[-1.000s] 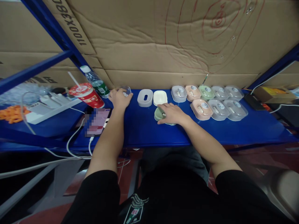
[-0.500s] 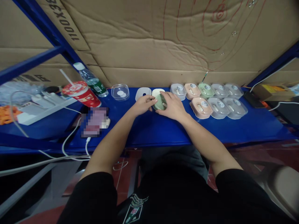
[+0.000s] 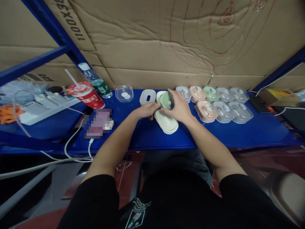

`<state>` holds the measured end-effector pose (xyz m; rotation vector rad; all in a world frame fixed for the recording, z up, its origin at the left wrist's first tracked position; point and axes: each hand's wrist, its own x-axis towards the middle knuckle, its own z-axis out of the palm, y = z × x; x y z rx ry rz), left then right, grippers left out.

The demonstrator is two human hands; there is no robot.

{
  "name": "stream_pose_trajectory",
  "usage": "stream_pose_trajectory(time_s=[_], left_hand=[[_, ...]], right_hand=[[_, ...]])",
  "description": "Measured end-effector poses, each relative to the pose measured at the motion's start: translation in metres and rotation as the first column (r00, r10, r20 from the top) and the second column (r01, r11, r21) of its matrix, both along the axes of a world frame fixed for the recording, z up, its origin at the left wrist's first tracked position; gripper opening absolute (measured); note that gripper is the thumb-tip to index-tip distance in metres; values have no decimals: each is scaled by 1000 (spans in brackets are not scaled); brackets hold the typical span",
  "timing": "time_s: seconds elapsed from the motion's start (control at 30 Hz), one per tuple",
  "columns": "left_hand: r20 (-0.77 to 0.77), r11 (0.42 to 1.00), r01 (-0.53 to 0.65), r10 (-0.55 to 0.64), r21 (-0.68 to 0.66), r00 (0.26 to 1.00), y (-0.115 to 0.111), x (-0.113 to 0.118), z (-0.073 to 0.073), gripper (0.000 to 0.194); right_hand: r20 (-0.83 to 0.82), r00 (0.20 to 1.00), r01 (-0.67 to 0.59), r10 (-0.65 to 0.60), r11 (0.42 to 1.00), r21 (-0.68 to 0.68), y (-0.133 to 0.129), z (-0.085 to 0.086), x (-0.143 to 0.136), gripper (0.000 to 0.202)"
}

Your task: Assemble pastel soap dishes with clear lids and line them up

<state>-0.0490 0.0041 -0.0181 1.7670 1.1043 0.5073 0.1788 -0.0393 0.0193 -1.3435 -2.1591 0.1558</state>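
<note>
Lid [image 3: 165,99], green and tilted, is at twelve o'clock from the cream base [image 3: 167,123], pinched in the right hand [image 3: 179,106]; the left hand [image 3: 147,110] meets its eight-o'clock edge, grip unclear. Steady two-sided support should prevent slipping.

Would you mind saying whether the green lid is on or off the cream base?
Off: the right hand holds the green lid tilted up, the cream base largely uncovered.
</note>
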Motion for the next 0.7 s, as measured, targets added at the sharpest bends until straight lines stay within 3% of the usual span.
stream_pose_trajectory(time_s=[0.1,0.2,0.27,0.33,0.47,0.57,0.63,0.7], left_hand=[[-91,998,48,-45,34,995,-4,2,4,69],[-108,958,53,-23,282,994,-10,2,14,61],[-25,898,18,-8,440,1000,-12,2,18,61],[146,861,-59,-18,504,989,-12,5,18,65],[451,860,-225,-6,457,892,-6,9,13,60],[474,833,-299,50,466,879,0,2,12,55],[396,736,-382,168,559,903,3,-9,15,48],[273,585,-427,336,689,901,5,-22,20,39]], right_hand=[[19,999,33,-34,997,70,2,0,2,101],[0,1000,9,-9,991,132,7,-5,4,105],[-35,999,-31,38,983,183,12,-10,6,106],[-43,994,-87,98,971,223,16,-15,6,106],[44,977,-214,210,950,226,16,-19,4,100],[76,975,-223,211,946,234,11,-15,3,95],[51,980,-197,190,950,241,10,-11,4,94],[6,983,-178,182,956,233,10,-7,6,87]])
